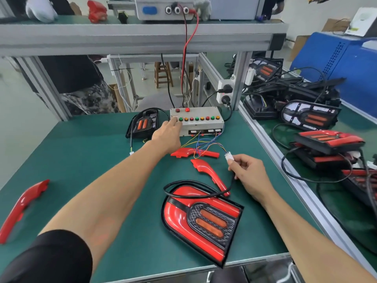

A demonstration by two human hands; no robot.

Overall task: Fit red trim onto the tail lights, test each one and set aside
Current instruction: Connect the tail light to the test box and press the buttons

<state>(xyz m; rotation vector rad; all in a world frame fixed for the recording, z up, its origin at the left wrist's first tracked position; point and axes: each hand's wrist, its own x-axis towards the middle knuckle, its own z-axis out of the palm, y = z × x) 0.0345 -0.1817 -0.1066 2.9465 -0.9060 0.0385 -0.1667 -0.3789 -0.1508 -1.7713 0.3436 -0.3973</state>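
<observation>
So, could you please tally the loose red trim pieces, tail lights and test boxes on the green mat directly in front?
Loose red trim pieces: 3
Tail lights: 2
Test box: 1
Total: 6

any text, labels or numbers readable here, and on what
None can be read.
Power supply on the upper shelf: small dark print along its top edge, cut off and blurred.
Test box: white labels on its front face, too small to read.
White device at far right: a yellowish sticker, blurred.
Tail light and red trims: no marks visible.
</observation>
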